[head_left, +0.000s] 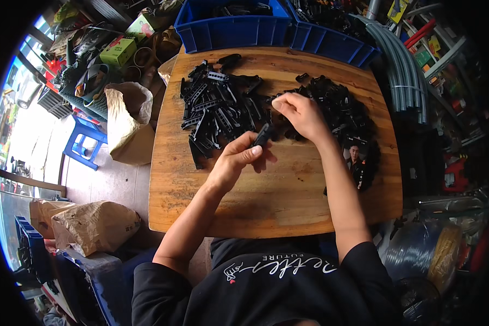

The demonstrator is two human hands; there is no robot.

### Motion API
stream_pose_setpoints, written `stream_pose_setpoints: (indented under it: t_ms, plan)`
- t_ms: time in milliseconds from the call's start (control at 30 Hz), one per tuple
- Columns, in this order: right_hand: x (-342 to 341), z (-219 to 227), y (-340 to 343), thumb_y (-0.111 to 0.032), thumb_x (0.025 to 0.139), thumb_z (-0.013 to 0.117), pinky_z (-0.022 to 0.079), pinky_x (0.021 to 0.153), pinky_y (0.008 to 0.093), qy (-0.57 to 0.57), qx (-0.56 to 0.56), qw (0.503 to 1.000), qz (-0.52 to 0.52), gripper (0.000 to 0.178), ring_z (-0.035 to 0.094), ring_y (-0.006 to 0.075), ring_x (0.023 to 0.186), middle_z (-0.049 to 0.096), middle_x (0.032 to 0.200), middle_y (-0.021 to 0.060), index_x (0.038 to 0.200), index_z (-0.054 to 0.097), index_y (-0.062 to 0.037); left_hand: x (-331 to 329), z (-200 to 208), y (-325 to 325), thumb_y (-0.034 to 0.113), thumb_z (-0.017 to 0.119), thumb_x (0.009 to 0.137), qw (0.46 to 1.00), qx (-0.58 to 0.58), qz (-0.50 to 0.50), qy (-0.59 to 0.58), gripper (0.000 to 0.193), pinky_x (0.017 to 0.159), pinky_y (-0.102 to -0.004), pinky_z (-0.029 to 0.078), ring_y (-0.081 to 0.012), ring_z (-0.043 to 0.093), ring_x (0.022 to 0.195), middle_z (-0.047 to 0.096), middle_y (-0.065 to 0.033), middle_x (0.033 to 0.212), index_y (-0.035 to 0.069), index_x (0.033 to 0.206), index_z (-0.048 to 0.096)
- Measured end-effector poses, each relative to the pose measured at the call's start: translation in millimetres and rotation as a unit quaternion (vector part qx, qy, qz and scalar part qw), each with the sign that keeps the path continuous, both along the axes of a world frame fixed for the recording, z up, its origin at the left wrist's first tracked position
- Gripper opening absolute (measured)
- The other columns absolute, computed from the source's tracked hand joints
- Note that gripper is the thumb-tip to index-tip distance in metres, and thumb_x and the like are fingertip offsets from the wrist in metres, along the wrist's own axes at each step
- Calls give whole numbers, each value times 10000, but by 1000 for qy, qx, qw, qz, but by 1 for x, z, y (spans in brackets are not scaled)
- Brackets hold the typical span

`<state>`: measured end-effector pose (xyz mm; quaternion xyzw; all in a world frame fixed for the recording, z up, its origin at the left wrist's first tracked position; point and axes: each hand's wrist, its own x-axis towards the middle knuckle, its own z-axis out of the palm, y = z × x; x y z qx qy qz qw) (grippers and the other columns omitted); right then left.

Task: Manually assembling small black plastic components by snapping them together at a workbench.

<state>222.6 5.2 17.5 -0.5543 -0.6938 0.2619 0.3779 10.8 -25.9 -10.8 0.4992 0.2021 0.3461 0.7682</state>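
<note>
1. White lettering (pixel 290 265) on the black shirt (pixel 288 296), nearer the body than both hands.
2. Black card (pixel 355 157) bearing a portrait, to the right of and nearer the body than the right hand (pixel 305 117).
3. Left hand (pixel 241 152): thumb and fingers pinching a black part (pixel 262 135).
4. Right hand: fingers curled; cannot tell whether anything is grasped.
5. Left pile (pixel 207 103), beyond the left hand; right pile (pixel 354 111), right of the right hand.

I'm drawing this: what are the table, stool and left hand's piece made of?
Table: wood, slightly glossy; grain shows. Stool: probably plastic; smooth, evenly blue. Piece in the left hand: perhaps plastic; black, faintly shiny, too small to be sure.
</note>
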Motion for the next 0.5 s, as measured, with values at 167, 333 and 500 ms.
stream_pose_setpoints:
  t_ms: [167,333,500]
  plan:
    - [-14,-38,33,-112,735,666,451,754,386,-310,109,940,-93,152,550,300,907,574,877,107,833,577,-38,2,-7,1,51,590,794,995,-30,75,-49,151,696,-251,424,-119,523,739,583,-59,860,70,899,484]
    - [-4,-11,2,-103,772,662,458,608,283,-89,101,981,-139,148,569,166,651,593,749,65,824,547,-26,-11,-5,8,-17,635,751,986,-61,152,32,217,615,-209,406,-66,487,681,538,17,793,78,932,562]
    - [-41,0,-54,-156,841,654,424,650,193,292,-44,954,44,170,513,53,694,583,781,0,918,601,-14,9,11,-5,53,655,784,974,24,218,64,249,500,-222,419,-102,548,572,616,-47,779,37,1029,611]
